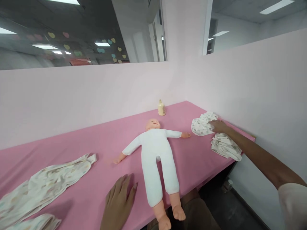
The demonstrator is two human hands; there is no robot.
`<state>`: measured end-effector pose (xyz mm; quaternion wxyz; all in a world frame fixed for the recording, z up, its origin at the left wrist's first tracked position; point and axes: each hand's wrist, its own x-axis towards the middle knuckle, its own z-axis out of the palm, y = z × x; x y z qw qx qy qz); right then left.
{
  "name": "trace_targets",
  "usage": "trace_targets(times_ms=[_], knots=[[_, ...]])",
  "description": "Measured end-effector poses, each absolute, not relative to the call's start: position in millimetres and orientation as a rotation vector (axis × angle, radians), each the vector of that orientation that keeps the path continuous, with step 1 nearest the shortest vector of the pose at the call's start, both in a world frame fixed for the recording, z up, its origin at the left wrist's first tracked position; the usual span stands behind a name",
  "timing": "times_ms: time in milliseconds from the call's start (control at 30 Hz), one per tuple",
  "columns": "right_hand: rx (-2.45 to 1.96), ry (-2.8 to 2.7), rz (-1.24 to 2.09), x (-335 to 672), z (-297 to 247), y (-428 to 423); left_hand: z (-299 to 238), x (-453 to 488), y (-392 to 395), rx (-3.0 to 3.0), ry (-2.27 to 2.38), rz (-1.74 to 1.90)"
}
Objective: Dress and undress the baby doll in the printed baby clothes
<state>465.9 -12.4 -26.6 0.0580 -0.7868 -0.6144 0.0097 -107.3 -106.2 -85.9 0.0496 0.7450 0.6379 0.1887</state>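
Note:
A baby doll in a white bodysuit lies on its back on the pink table, feet hanging past the front edge. My left hand rests flat on the table just left of the doll's leg, fingers apart, holding nothing. My right hand reaches far right and grips a small patterned white cloth beside the doll's outstretched arm. A folded patterned cloth lies under my right forearm.
A small cream bottle stands at the back by the pale pink partition. A patterned baby garment is spread at the left, another folded piece at the front left corner. The table's right end meets the side wall.

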Motion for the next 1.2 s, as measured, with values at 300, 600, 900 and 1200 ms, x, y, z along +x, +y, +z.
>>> trace_targets(times_ms=[300,600,900,1200], knots=[[-2.225,-1.541,0.052,443.9,-6.5,6.9,-89.6,-110.9,-106.3,2.209,1.921,0.638],[-1.334,-1.280,0.455,334.0,147.5,8.4,-4.7,-62.9,-112.6,1.897,1.753,1.002],[-0.898,-1.681,0.991,197.7,197.4,-51.3,109.1,5.6,-74.2,2.222,1.263,1.511],[-0.917,-1.752,0.649,185.1,157.4,-89.1,136.7,-1.0,-74.1,1.831,1.280,1.878]])
